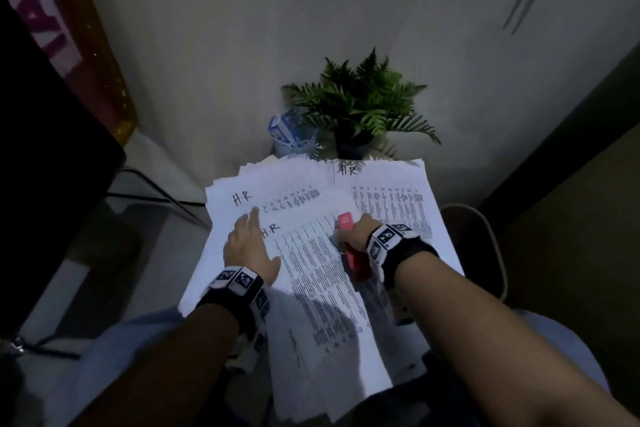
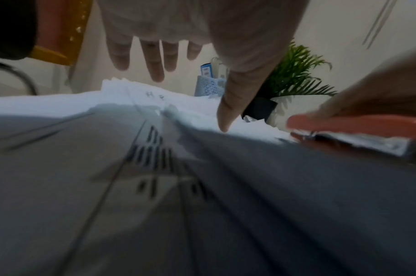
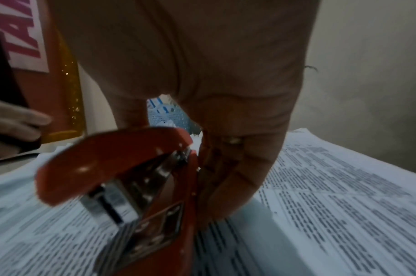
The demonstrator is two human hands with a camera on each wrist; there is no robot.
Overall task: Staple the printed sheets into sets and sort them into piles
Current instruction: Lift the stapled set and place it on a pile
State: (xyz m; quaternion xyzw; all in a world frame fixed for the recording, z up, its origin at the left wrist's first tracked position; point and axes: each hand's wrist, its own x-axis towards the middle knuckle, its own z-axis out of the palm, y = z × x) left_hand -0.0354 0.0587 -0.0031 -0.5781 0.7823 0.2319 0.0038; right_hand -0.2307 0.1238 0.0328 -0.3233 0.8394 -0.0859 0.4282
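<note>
Head view: left hand (image 1: 247, 246) flat on sheets (image 1: 322, 274); right hand (image 1: 353, 232) grips stapler (image 1: 349, 246)

The worktop is wholly covered by the printed sheets (image 1: 311, 270), so its surface cannot be seen. Most of the red stapler (image 1: 349, 246) is hidden in the head view by the right hand (image 1: 356, 230) gripping it. The print on the sheets is too small to be read, and nearest the stapler it is smeared by blur in both wrist views. Behind the sheets, a pale blue holder (image 1: 291, 135) is partly hidden by the fern (image 1: 360, 104); its contents cannot be made out.
</note>
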